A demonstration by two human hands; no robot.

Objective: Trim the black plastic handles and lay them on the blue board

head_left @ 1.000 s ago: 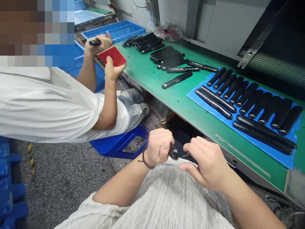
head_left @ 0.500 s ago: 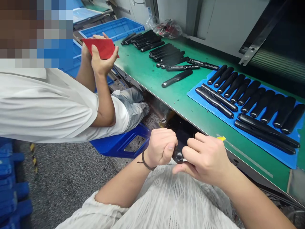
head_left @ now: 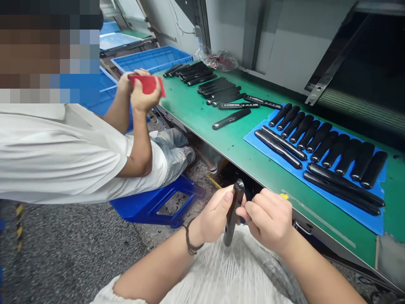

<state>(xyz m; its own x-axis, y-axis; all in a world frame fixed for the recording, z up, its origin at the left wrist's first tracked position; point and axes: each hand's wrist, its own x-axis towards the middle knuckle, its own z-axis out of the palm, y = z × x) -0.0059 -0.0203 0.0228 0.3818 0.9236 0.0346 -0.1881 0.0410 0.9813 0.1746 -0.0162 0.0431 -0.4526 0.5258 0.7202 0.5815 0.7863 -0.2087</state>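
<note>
My left hand (head_left: 215,217) is wrapped round a glossy black plastic handle (head_left: 233,213), held nearly upright above my lap with its rounded end up. My right hand (head_left: 270,217) is closed beside the handle, thumb and fingers pinched together near its side. A small dark bit shows at those fingertips, too little of it to name. On the bench to the right, a blue sheet (head_left: 253,137) carries several similar black handles (head_left: 343,188), some in a slanting row and others laid lengthwise along the front.
The green bench (head_left: 202,122) bears more black pieces (head_left: 218,90) in groups. At the left a co-worker in a white shirt (head_left: 63,156) holds a red cloth or sheet (head_left: 148,84). A blue stool (head_left: 152,202) stands below, and blue crates (head_left: 152,59) are at the bench's far end.
The black handle has been turned from pointing towards my right hand to nearly upright. My left hand has rolled with it, thumb now up. My right fingers have curled in closer.
</note>
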